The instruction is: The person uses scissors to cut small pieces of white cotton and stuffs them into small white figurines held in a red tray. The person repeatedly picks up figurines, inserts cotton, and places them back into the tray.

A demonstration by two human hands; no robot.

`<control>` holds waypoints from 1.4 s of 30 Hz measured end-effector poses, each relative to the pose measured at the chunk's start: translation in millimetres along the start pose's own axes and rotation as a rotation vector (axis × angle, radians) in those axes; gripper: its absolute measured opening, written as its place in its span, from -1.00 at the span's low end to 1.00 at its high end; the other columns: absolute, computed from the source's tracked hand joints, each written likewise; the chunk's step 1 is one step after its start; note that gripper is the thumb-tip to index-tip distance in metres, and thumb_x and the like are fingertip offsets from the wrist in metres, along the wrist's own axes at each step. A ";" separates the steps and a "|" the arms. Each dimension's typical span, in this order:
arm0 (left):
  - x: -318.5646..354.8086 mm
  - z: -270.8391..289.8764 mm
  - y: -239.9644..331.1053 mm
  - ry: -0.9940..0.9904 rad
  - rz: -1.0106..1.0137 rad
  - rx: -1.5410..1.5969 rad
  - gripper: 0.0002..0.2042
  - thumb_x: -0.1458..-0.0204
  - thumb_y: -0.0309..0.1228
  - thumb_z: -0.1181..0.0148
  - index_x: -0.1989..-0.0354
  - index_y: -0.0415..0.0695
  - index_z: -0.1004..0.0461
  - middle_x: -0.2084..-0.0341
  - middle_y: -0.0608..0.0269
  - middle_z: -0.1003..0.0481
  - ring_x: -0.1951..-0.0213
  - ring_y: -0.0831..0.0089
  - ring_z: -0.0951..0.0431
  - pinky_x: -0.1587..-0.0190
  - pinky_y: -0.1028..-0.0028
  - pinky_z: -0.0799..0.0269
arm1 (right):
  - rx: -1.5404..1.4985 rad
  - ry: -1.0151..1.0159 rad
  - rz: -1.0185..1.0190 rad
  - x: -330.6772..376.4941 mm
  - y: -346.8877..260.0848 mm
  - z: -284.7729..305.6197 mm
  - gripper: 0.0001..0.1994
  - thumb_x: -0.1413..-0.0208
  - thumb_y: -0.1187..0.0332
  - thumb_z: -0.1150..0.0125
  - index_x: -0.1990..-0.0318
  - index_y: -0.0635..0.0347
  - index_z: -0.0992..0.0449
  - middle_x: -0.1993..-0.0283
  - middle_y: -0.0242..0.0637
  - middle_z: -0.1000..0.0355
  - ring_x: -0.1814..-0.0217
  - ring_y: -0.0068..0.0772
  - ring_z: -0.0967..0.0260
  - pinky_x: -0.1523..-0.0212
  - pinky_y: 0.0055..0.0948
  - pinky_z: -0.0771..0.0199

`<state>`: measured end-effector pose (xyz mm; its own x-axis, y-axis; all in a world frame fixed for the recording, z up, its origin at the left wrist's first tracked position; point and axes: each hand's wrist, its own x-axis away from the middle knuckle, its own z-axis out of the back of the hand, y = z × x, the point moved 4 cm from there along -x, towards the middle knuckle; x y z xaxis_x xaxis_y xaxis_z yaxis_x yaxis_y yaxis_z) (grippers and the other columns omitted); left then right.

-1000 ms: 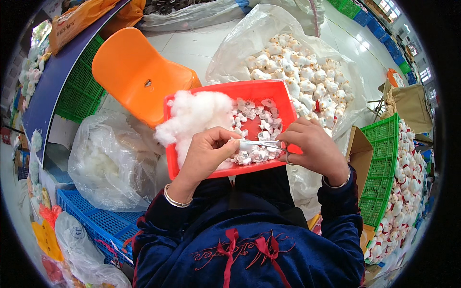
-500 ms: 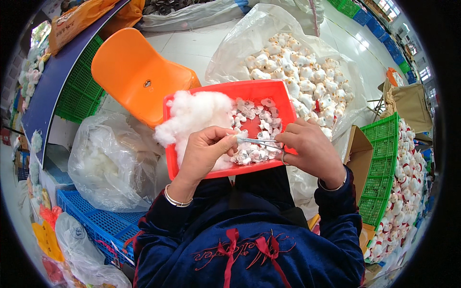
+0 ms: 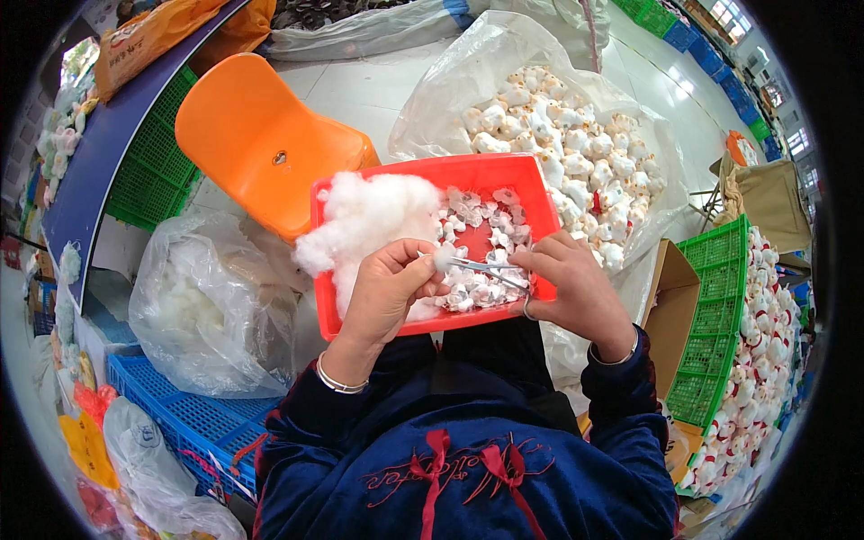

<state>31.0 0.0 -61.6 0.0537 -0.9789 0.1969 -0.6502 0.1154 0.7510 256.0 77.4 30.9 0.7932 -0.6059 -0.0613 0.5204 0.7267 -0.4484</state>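
Above a red plastic bin (image 3: 551,193) my left hand (image 3: 389,286) pinches a small white fabric piece (image 3: 443,259) between thumb and fingertips. My right hand (image 3: 576,286) has its fingers on the handles of metal forceps (image 3: 486,266), with a finger in one loop. The tips of the forceps reach to the white piece, and the handles stand somewhat apart. White fluffy stuffing (image 3: 373,211) heaps over the bin's left side. In its right half lie several small white and grey fabric pieces (image 3: 468,290).
An orange chair (image 3: 261,135) stands beyond the bin on the left. A clear bag of small white plush pieces (image 3: 585,171) lies beyond it on the right. Nearby are a bag of stuffing (image 3: 202,306), a blue crate (image 3: 184,396), a cardboard box (image 3: 670,288) and a green crate (image 3: 715,315).
The forceps handles have spread wider, and my right hand's fingers have opened out with them. My left hand keeps its pinch on the white piece, shifted slightly right.
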 end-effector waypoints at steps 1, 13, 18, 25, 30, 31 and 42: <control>0.6 -0.5 1.3 0.019 -0.015 -0.031 -0.88 -0.28 -0.51 -0.23 0.08 -0.26 -0.57 0.39 0.28 -0.59 0.38 0.62 -0.59 0.20 0.53 -0.64 | 0.004 -0.043 -0.032 2.0 1.8 2.3 -0.51 0.16 0.29 -0.54 -0.01 0.13 -0.64 0.12 -0.25 -0.52 -0.03 -0.12 -0.42 -0.10 -0.11 -0.38; 1.0 -8.5 10.0 -0.021 -0.014 -0.391 -0.88 -0.21 -0.54 -0.27 0.12 -0.28 -0.60 0.38 0.29 -0.61 0.39 0.63 -0.57 0.27 0.61 -0.50 | 0.098 -0.098 0.033 -0.5 -2.9 13.1 -0.58 0.14 0.31 -0.50 0.04 0.08 -0.66 0.23 -0.30 -0.50 0.02 -0.17 -0.44 -0.05 -0.19 -0.39; 1.3 -4.9 10.6 0.078 -0.091 -0.471 -0.87 -0.18 -0.60 -0.23 0.12 -0.26 -0.59 0.37 0.33 -0.60 0.38 0.65 -0.57 0.30 0.65 -0.47 | 0.055 0.057 0.001 -0.8 -6.3 22.5 -0.56 0.14 0.27 -0.53 0.02 0.07 -0.66 0.14 -0.32 -0.51 -0.04 -0.17 -0.41 -0.10 -0.20 -0.38; 4.5 -8.1 15.3 0.111 -0.150 -0.624 -0.84 -0.19 -0.58 -0.27 0.08 -0.26 -0.60 0.33 0.31 -0.64 0.35 0.69 -0.56 0.25 0.67 -0.49 | 0.073 -0.091 -0.043 -1.0 -0.8 6.0 -0.60 0.13 0.28 -0.49 0.05 0.07 -0.68 0.20 -0.28 -0.53 0.00 -0.17 -0.46 -0.02 -0.12 -0.38; 3.5 -9.2 17.0 0.070 -0.165 -0.549 -0.81 -0.20 -0.54 -0.30 0.03 -0.28 -0.61 0.38 0.32 -0.62 0.36 0.69 -0.54 0.28 0.64 -0.46 | 0.025 -0.154 -0.073 -1.4 -0.3 2.3 -0.64 0.12 0.31 -0.46 0.09 0.11 -0.68 0.28 -0.23 -0.54 0.07 -0.11 -0.49 0.06 -0.15 -0.42; 3.1 -7.8 17.0 0.045 -0.148 -0.552 -0.80 -0.21 -0.54 -0.30 0.02 -0.28 -0.61 0.34 0.25 -0.65 0.33 0.65 -0.58 0.24 0.62 -0.51 | 0.020 -0.153 -0.061 -2.9 -1.3 1.6 -0.64 0.12 0.31 -0.45 0.09 0.11 -0.68 0.28 -0.22 -0.54 0.08 -0.10 -0.49 0.07 -0.16 -0.43; -3.3 30.6 28.4 0.125 -0.182 -0.420 -0.92 -0.24 -0.51 -0.24 0.17 -0.22 -0.60 0.43 0.35 -0.57 0.40 0.68 -0.49 0.29 0.63 -0.43 | 0.188 -0.074 0.026 -32.7 14.1 2.4 -0.49 0.20 0.36 -0.48 -0.01 0.27 -0.57 0.04 -0.09 -0.48 -0.15 0.03 -0.37 -0.16 -0.08 -0.40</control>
<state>-10.8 1.3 -60.2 0.2463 -0.9647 0.0933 -0.2603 0.0269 0.9652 238.2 108.3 28.7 0.8247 -0.5656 -0.0025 0.5436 0.7938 -0.2728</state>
